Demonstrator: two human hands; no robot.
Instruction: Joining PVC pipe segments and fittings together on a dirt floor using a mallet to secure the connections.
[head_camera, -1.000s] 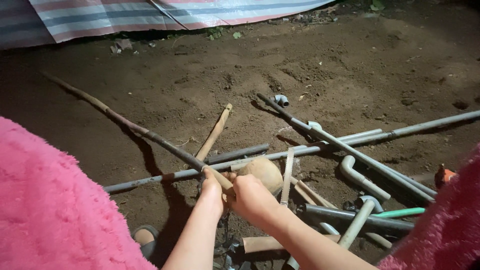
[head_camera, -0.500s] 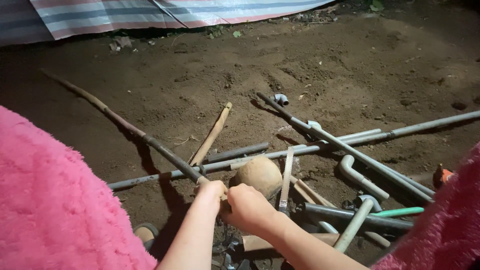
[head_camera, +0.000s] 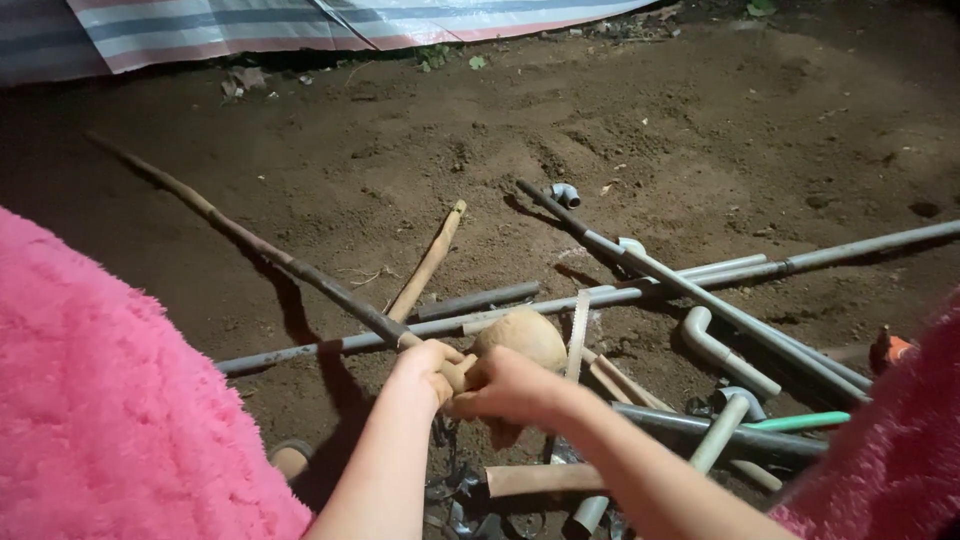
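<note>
My left hand and my right hand meet over the ground, both closed around the near end of a long dark stick that runs away to the upper left. A round tan lump, like a stone or a mallet head, sits right behind my fingers at that end. Both arms come out of fluffy pink sleeves. What joins the stick to the lump is hidden by my hands.
Several grey pipes lie crossed on the bare earth, with a curved pipe bend, a small pipe elbow, a wooden handle, a green-tipped tool and a flat blade. A striped tarp edges the far ground.
Both hands have slid slightly toward me and lower along the stick's end; the tan lump now shows more fully behind them. The stick and pipes keep their places.
</note>
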